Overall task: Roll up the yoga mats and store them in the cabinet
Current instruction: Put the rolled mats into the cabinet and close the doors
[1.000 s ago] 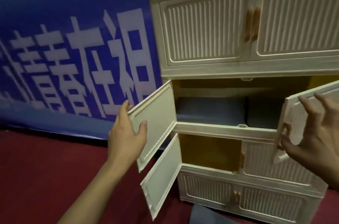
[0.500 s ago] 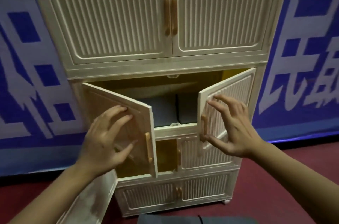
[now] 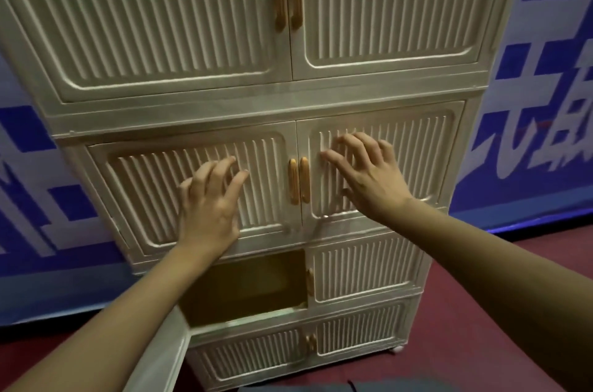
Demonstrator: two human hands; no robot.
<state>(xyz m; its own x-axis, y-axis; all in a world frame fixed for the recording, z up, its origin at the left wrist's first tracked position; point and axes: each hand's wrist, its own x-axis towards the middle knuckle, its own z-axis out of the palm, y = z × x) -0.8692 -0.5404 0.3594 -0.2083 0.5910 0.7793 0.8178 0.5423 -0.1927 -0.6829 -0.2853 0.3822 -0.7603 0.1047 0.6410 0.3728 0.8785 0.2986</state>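
Observation:
A cream ribbed cabinet point(image 3: 288, 103) with tan handles fills the view. Both doors of its second tier are closed. My left hand point(image 3: 208, 202) rests flat with spread fingers on the left door point(image 3: 138, 186). My right hand point(image 3: 365, 176) presses the same way on the right door point(image 3: 426, 154). Neither hand holds anything. The grey mats inside that tier are hidden behind the doors. A dark grey mat edge point(image 3: 353, 387) shows at the bottom of the frame.
One tier down, the left door point(image 3: 160, 359) hangs open toward me, showing a yellow compartment point(image 3: 247, 282). A blue banner with white characters point(image 3: 545, 103) lines the wall behind. The floor point(image 3: 481, 311) is dark red.
Both second-tier doors swung from open to fully closed under my hands. The view came closer and centred on the cabinet.

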